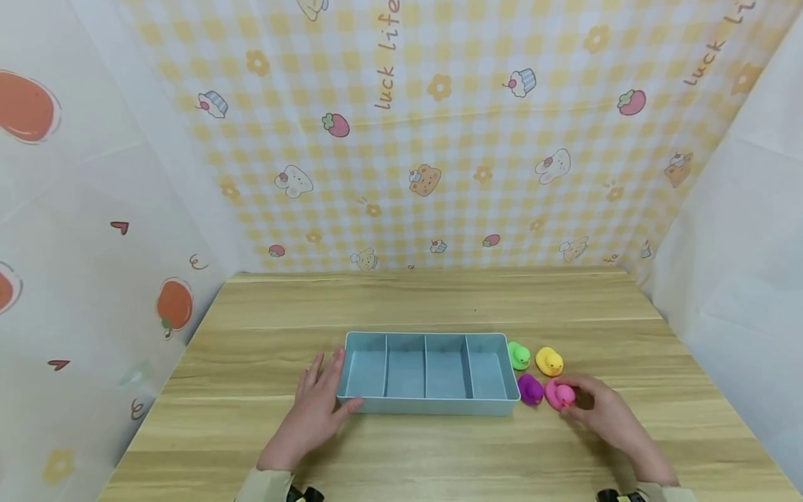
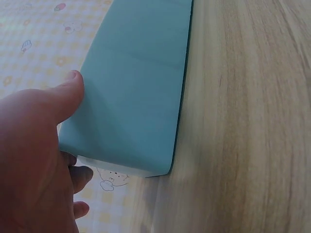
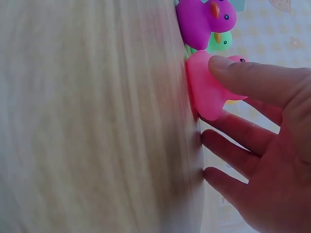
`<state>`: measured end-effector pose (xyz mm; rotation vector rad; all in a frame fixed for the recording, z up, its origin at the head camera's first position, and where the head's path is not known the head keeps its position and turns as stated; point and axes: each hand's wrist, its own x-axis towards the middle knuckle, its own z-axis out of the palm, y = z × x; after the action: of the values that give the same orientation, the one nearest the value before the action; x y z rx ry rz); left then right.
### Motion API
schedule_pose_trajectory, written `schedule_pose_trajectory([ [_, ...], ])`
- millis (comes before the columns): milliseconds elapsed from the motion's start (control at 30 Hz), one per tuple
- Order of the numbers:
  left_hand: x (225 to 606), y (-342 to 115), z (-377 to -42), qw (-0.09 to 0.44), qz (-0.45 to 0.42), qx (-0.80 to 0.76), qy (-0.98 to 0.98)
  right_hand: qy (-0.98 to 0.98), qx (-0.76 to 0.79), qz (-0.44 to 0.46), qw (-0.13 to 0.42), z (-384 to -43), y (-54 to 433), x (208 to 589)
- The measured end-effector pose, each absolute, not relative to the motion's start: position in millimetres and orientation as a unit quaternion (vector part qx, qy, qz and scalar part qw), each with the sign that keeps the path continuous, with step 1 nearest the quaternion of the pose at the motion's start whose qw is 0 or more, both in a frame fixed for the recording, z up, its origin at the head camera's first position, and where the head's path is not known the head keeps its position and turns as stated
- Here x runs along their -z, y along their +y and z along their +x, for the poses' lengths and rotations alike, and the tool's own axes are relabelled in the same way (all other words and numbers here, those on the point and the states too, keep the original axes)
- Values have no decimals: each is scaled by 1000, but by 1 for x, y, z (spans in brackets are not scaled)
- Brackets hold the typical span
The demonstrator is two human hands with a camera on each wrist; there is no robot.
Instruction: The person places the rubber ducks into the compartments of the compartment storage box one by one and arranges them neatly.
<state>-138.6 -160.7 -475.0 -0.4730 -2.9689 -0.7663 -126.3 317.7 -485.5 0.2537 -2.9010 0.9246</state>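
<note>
A pale blue tray (image 1: 433, 406) with a row of open compartments sits on the table. My left hand (image 1: 320, 404) rests at its left end, fingers extended along the end wall and thumb on the front wall. In the left wrist view, the tray's long wall (image 2: 131, 82) lies beside the thumb. On the right, my right hand (image 1: 605, 411) pinches a pink rubber duck (image 1: 560, 394) between thumb and fingers, down at table level. Close by are a purple duck (image 1: 530, 389), a green duck (image 1: 518, 355) touching or nearly touching the tray, and a yellow duck (image 1: 549, 362).
The wooden table (image 1: 426, 460) runs back to a yellow checked cloth (image 1: 389, 153) hung behind it. White sheets stand at the left (image 1: 125, 181) and right (image 1: 740, 230) sides.
</note>
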Motion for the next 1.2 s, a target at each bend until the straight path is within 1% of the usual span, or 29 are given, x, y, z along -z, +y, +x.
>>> schedule_pose_trajectory([
  [100,475,-161,-139,16,-154,255,-954,-945,-314,77,38,-126,316,482],
  [167,475,-161,-140,14,-151,257,-954,-944,-318,75,45,-127,315,477],
  [400,473,-162,-144,8,-141,260,-955,-939,-308,100,118,-134,308,462],
  [500,473,-162,-143,5,-139,261,-955,-933,-316,105,133,-134,306,461],
  [667,474,-160,-142,3,-138,261,-955,-921,-357,96,123,-130,302,462],
  [1000,476,-160,-140,-4,-134,268,-954,-929,-353,66,89,-133,294,454],
  [1200,476,-159,-141,-11,-135,276,-952,-919,-372,75,108,-134,289,448],
])
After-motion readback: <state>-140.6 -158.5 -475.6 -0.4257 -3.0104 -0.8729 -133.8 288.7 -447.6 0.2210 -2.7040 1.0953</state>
